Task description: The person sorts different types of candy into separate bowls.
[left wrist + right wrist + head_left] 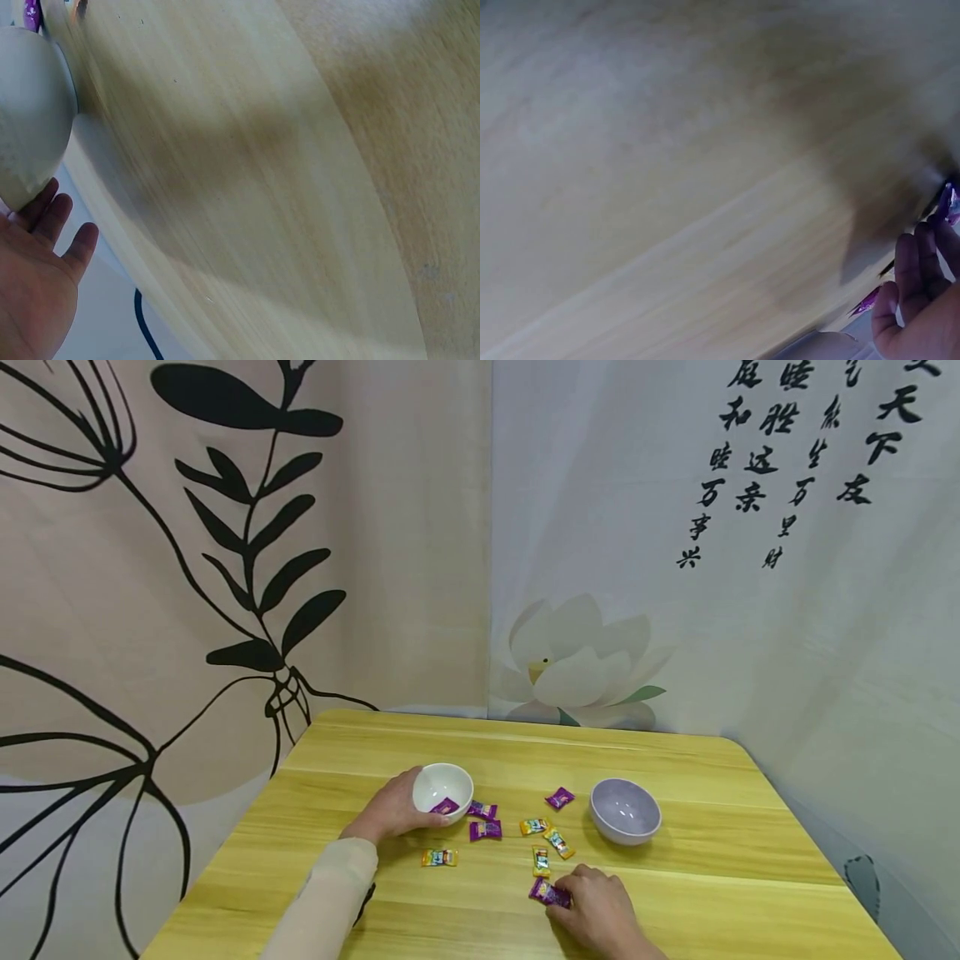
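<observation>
My left hand [393, 808] holds a white bowl [452, 777] by its left side, thumb near the front rim. The bowl is tilted toward me, and a purple-wrapped candy [446, 806] lies inside it. Seen from the left wrist, the fingers touch the bowl's outside [34, 112]. Lower down, my right hand [596, 910] pinches another purple candy [550, 892] at the front of the table. That candy's shiny wrapper [950, 202] shows at the fingertips in the right wrist view. Two purple candies [485, 830] lie just right of the white bowl.
A lavender bowl [626, 811] stands to the right. Left of it are a purple candy [559, 798] and three yellow candies [558, 842]. One more yellow candy [439, 857] lies below the white bowl. The wooden table [720, 793] ends at a printed curtain [420, 568].
</observation>
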### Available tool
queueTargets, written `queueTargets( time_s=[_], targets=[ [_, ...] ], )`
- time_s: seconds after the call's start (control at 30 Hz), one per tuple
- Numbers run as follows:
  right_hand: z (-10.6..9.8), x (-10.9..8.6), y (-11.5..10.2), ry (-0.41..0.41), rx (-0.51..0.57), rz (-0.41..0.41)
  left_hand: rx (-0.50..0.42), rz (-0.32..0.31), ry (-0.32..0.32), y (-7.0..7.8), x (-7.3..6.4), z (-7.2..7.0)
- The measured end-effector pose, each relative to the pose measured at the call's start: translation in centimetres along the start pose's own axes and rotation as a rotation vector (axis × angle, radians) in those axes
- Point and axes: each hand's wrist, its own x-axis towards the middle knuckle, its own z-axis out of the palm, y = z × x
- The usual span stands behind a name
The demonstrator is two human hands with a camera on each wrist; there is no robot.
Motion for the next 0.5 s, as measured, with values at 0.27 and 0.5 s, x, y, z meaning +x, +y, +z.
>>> queueTargets(
  time_s=[0.27, 0.5],
  targets=[
    [-0.1, 0.1, -0.3, 0.049, 0.016, 0.009, 0.000, 0.003, -0.002, 0.0, 0.0, 0.0],
    [-1.0, 1.6, -1.3, 0.189, 0.047, 0.018, 0.002, -0.005, -0.004, -0.1, 0.0, -0.1]
  ],
)
